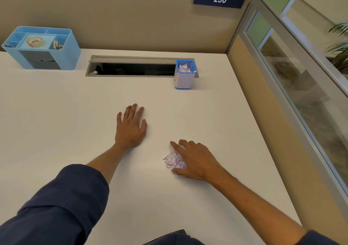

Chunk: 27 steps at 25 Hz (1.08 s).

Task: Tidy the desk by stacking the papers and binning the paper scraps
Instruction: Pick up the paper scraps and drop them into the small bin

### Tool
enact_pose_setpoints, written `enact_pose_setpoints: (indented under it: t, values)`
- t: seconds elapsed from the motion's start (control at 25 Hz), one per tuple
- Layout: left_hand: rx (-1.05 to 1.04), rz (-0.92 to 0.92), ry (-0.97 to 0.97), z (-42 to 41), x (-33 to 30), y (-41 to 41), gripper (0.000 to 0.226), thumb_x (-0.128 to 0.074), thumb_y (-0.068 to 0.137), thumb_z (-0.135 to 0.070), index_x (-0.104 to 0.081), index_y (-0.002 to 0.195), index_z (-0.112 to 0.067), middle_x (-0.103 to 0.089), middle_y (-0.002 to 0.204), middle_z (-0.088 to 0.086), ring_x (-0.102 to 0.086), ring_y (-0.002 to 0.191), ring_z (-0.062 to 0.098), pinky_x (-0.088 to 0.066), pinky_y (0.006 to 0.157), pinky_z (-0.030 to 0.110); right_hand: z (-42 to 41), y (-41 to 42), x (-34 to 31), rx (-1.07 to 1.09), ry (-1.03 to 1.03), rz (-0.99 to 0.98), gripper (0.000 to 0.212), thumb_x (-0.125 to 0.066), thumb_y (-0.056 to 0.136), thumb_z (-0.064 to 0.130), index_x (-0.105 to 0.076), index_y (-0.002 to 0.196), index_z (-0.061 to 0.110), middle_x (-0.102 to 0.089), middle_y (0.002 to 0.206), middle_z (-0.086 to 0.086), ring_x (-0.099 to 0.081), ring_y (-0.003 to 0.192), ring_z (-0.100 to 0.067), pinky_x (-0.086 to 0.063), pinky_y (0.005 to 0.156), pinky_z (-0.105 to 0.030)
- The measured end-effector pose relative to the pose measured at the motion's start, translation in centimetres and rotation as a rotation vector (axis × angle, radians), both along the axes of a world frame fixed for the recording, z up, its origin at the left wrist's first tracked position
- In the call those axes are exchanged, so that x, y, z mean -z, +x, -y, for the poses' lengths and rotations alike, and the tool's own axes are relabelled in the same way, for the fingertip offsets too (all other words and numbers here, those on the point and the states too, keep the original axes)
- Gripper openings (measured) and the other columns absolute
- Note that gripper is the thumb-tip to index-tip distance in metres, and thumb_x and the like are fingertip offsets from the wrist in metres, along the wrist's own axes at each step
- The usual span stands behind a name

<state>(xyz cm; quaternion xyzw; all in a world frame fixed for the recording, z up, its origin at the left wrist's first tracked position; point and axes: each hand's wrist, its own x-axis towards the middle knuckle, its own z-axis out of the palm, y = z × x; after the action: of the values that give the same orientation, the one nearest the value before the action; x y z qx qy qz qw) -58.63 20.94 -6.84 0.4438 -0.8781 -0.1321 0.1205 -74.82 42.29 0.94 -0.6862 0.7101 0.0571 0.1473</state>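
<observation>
At a white cubicle worktop [56,112], a person's right hand [195,160] curls its fingers and thumb around a crumpled paper scrap [173,161] resting on the surface near the front edge, while the left hand [130,126] lies flat and open on the bare top, holding nothing. The small blue mesh bin [185,74], already holding crumpled paper, stands well apart toward the back, beside the open cable tray [131,69]. A blue desk organiser [42,47] with a tape roll sits far left. To bin the scrap cleanly, the fingers likely need to close fully round it before lifting, then release directly above the narrow, nearly full opening.
</observation>
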Motion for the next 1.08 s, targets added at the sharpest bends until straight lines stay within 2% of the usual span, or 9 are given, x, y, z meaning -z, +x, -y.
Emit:
enact_pose_setpoints:
  t: [0.12, 0.2, 0.36, 0.44, 0.52, 0.6, 0.68, 0.8, 1.08]
  values:
    - [0.000, -0.005, 0.003, 0.0, 0.0, 0.0, 0.062, -0.020, 0.094, -0.045, -0.030, 0.151, -0.023, -0.022, 0.162, 0.002, -0.013, 0.150, 0.020, -0.005, 0.121, 0.049, 1.2, 0.9, -0.7, -0.079, 0.092, -0.046, 0.058, -0.050, 0.093, 0.045, -0.031, 0.144, 0.024, -0.040, 0.139, -0.005, -0.053, 0.109, -0.027, -0.042, 0.079, -0.034]
    - [0.000, 0.001, 0.007, 0.0, 0.0, 0.0, 0.063, -0.019, 0.094, -0.046, -0.029, 0.151, -0.023, -0.021, 0.162, 0.002, -0.012, 0.150, 0.019, -0.005, 0.121, 0.049, 1.8, 1.8, -1.2, -0.042, 0.092, 0.067, 0.033, -0.049, 0.096, 0.028, -0.047, 0.127, 0.016, -0.052, 0.130, -0.004, -0.058, 0.102, -0.026, -0.038, 0.069, -0.027]
    - [-0.001, -0.014, 0.007, -0.1, -0.1, 0.0, 0.063, -0.019, 0.094, -0.047, -0.031, 0.151, -0.023, -0.022, 0.162, 0.002, -0.014, 0.149, 0.020, -0.006, 0.121, 0.049, 2.5, 3.1, -1.5, -0.164, 0.180, 0.044, 0.007, -0.049, 0.095, 0.008, -0.054, 0.098, 0.012, -0.061, 0.115, -0.017, -0.059, 0.098, -0.033, -0.034, 0.068, -0.027]
    - [-0.003, -0.015, 0.006, -0.1, -0.2, 0.0, 0.063, -0.019, 0.093, -0.046, -0.031, 0.150, -0.023, -0.022, 0.161, 0.002, -0.014, 0.149, 0.020, -0.006, 0.121, 0.049, 2.7, 3.1, -1.7, -0.251, 0.065, -0.018, 0.016, -0.074, 0.077, 0.008, -0.058, 0.077, 0.010, -0.066, 0.091, -0.016, -0.061, 0.069, -0.031, -0.028, 0.054, -0.024]
    - [-0.005, -0.008, 0.007, -0.1, -0.2, 0.0, 0.063, -0.019, 0.093, -0.046, -0.031, 0.150, -0.023, -0.022, 0.161, 0.002, -0.014, 0.149, 0.020, -0.006, 0.121, 0.049, 2.6, 2.9, -1.8, -0.263, -0.003, -0.011, 0.029, -0.085, 0.057, 0.001, -0.057, 0.061, 0.008, -0.063, 0.074, -0.015, -0.045, 0.050, -0.023, -0.015, 0.045, -0.019]
    - [-0.004, -0.002, 0.009, -0.1, -0.2, 0.0, 0.062, -0.019, 0.094, -0.046, -0.030, 0.151, -0.023, -0.021, 0.162, 0.002, -0.013, 0.149, 0.020, -0.006, 0.121, 0.049, 2.9, 1.8, -0.8, -0.159, 0.045, 0.104, 0.010, -0.071, 0.074, -0.001, -0.068, 0.083, 0.002, -0.067, 0.093, -0.013, -0.054, 0.067, -0.023, -0.032, 0.051, -0.023]
    - [-0.006, -0.005, 0.012, -0.1, -0.3, 0.0, 0.062, -0.020, 0.094, -0.045, -0.031, 0.150, -0.023, -0.022, 0.162, 0.002, -0.014, 0.149, 0.020, -0.006, 0.121, 0.049, 2.7, 0.6, -0.8, 0.116, 0.045, 0.356, 0.017, -0.062, 0.086, 0.007, -0.074, 0.099, 0.009, -0.071, 0.101, -0.006, -0.064, 0.086, -0.019, -0.047, 0.070, -0.025]
    - [-0.006, -0.001, 0.014, -0.1, -0.3, 0.0, 0.061, -0.021, 0.094, -0.044, -0.030, 0.150, -0.023, -0.021, 0.162, 0.002, -0.013, 0.149, 0.019, -0.006, 0.121, 0.048, 2.4, -0.8, -1.2, 0.476, -0.089, 0.787, 0.012, -0.071, 0.082, 0.011, -0.078, 0.092, 0.012, -0.075, 0.095, 0.002, -0.068, 0.081, -0.007, -0.051, 0.072, -0.014]
    - [-0.007, -0.002, 0.018, -0.2, -0.2, 0.0, 0.061, -0.020, 0.094, -0.045, -0.029, 0.151, -0.024, -0.020, 0.162, 0.001, -0.012, 0.150, 0.018, -0.005, 0.121, 0.047, 3.1, -3.6, -2.2, 0.812, -0.198, 1.287, 0.014, -0.075, 0.080, 0.011, -0.076, 0.094, 0.005, -0.076, 0.093, 0.000, -0.069, 0.078, -0.007, -0.050, 0.066, -0.017]
